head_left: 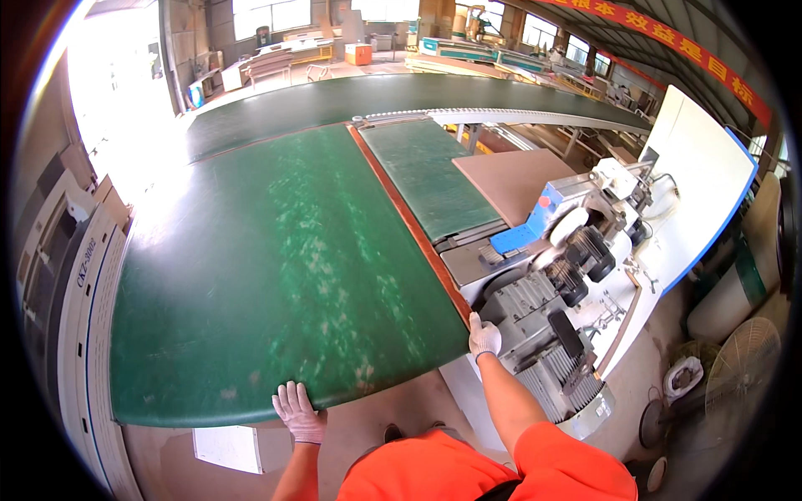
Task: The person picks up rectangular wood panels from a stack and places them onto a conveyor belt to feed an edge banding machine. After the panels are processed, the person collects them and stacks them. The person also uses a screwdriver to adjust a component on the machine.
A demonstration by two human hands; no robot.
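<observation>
Green belt: the green belt [225,275] fills the left and middle of my view, its near edge facing me; I cannot tell whether it runs.
Left hand: I see the gloved left hand [299,411] resting on that near edge, fingers spread.
Right hand: the gloved right hand [484,336] is at the near end of the red rail [409,221]; its grip I cannot tell.
Machine side: the grey motor unit [535,309] sits just right of that hand; a brown panel [510,179] lies farther off.
Pinch risk: I judge a moving belt could drag glove fabric under its edge.
Slip risk: leaning rightward could knock the right hand against the motor unit.
</observation>
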